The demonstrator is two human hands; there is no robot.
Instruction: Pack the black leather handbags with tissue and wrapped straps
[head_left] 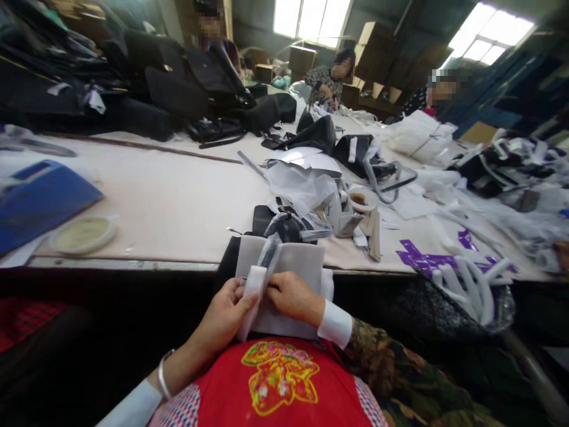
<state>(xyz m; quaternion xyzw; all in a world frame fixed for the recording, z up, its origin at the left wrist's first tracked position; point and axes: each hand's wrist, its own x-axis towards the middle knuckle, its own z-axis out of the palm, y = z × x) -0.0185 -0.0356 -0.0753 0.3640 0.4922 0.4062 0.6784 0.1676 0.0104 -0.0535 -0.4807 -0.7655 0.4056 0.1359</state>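
A black bag (227,261) with a pale grey sheet (302,261) over its face leans at the table's front edge, close to my body. Up its middle runs a strap wrapped in clear plastic (270,252). My left hand (226,311) is closed on a white foam strip (254,284), thumb on top, lying along the strap. My right hand (296,296) pinches at the strap's right edge; its fingertips are partly hidden behind the strap and strip. Beyond the bag's top lies a black handle (284,225), partly wrapped.
The long table (169,201) holds a blue container (48,201) and a round lid-like dish (83,234) at left. A cup of brown liquid (362,198), papers and black bags (311,139) lie ahead. White foam tubes (471,287) fill a bin at right. Several people work across the table.
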